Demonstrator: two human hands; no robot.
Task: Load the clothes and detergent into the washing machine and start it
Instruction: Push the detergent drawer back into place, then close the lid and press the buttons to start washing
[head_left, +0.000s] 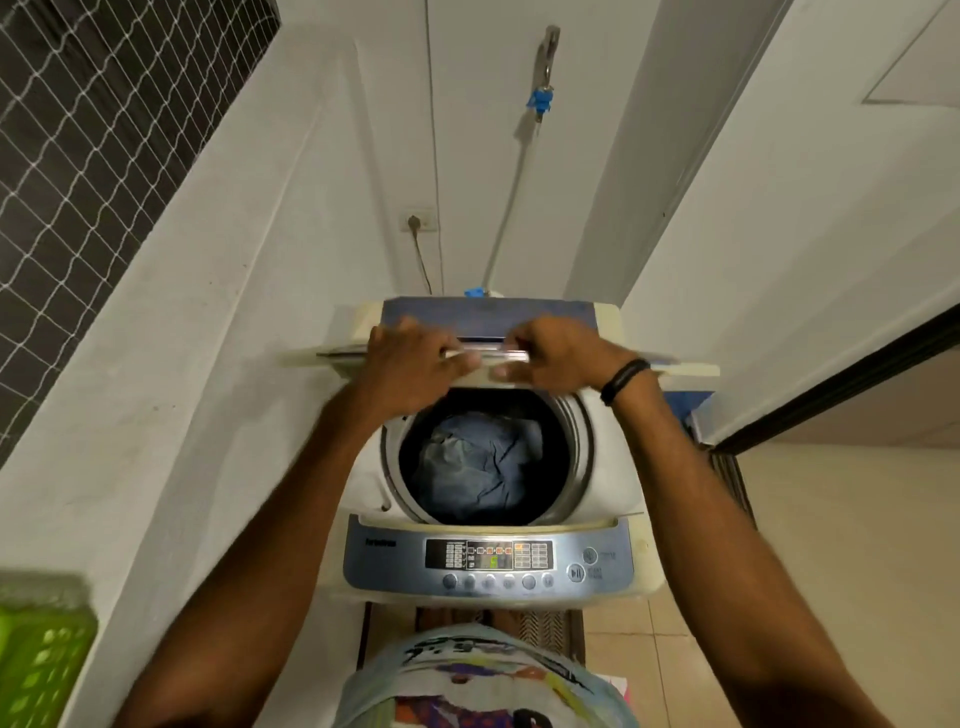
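A top-loading washing machine (618, 467) stands in front of me with its drum open. Dark blue clothes (480, 460) lie crumpled inside the drum. The folding lid (685, 368) is half raised above the opening, seen edge-on. My left hand (415, 364) and my right hand (558, 356) both grip the lid's front handle edge, close together. A black band sits on my right wrist. The blue control panel (395, 569) at the front shows lit indicators and a row of round buttons. No detergent container is visible.
White walls close in on both sides of the machine. A green laundry basket (36, 654) sits at the lower left. A power socket (418, 221) and a water hose with tap (543, 101) are on the back wall. A doorway (852, 405) opens to the right.
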